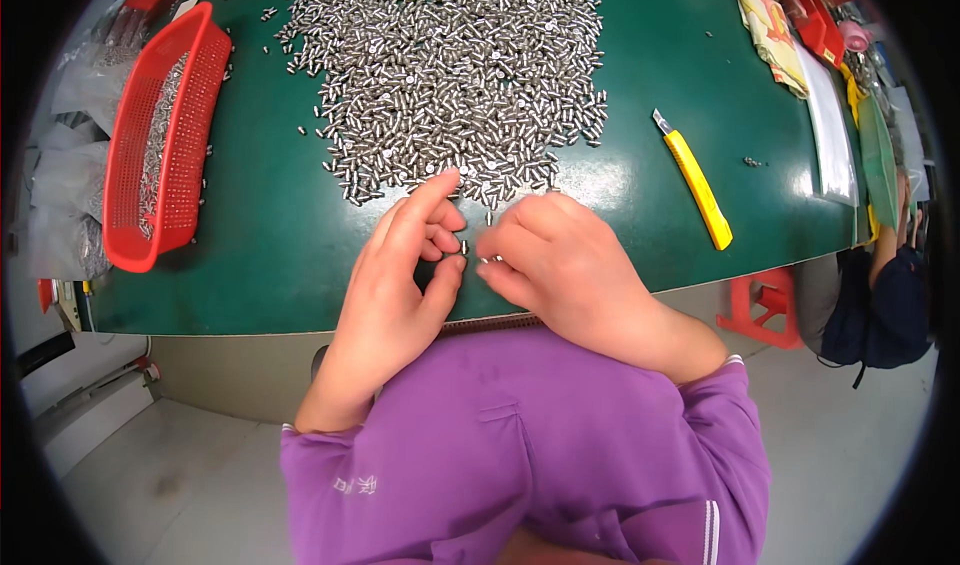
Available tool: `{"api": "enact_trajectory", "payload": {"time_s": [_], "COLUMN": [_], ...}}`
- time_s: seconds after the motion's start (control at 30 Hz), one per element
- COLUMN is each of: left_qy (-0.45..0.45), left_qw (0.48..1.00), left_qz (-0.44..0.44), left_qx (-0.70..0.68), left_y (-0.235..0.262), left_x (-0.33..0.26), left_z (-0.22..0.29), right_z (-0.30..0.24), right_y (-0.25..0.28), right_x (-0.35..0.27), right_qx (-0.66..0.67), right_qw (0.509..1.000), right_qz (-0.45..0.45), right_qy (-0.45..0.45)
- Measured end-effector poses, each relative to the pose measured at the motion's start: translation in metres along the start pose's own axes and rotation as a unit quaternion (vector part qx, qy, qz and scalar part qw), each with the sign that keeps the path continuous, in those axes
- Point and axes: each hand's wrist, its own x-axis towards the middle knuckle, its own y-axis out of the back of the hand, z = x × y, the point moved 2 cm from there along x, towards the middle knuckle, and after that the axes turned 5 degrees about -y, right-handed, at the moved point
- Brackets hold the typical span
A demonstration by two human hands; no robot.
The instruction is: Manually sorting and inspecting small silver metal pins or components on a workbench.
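Note:
A broad heap of small silvery metal pins [460, 75], short and with tapered ends, lies spread on the green tabletop [270, 255]. My left hand [395, 265] is at the heap's near edge, index finger stretched forward and thumb apart from it, the other fingers bent. One small metal pin [464, 248] shows right by its fingertips; whether they touch it I cannot tell. Opposite it, my right hand [565, 255] has its fingers curled toward the thumb, slightly blurred. Tiny metal pins [491, 259] show between its thumb and fingers.
A red perforated basket [200, 115] with more metal pins stands at the left. To the right lies a yellow utility knife [698, 187], its blade end pointing away. Bags and a red bin [815, 25] crowd the far right; a red stool [760, 310] stands below the table.

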Motion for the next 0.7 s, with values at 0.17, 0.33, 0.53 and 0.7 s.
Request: {"api": "enact_trajectory", "payload": {"time_s": [0.17, 0.33, 0.53, 0.7], "left_qy": [-0.023, -0.037, -0.078, -0.097], "left_qw": [0.998, 0.997, 0.991, 0.989], "left_qz": [-0.007, 0.030, 0.040, 0.027], "left_qx": [0.055, 0.066, 0.103, 0.104], "left_y": [-0.004, -0.013, -0.018, -0.017], "left_x": [-0.003, 0.003, 0.008, 0.008], "left_z": [0.003, 0.003, -0.002, -0.004], "right_z": [-0.008, -0.005, 0.004, 0.002], "right_y": [0.023, 0.030, 0.013, 0.013], "right_x": [-0.019, -0.013, 0.009, 0.007], "right_qx": [0.024, 0.042, -0.064, -0.062], "right_qw": [0.984, 0.998, 0.996, 0.997], "right_qz": [-0.170, -0.050, 0.050, 0.042], "right_qy": [0.038, -0.025, -0.022, -0.011]}}
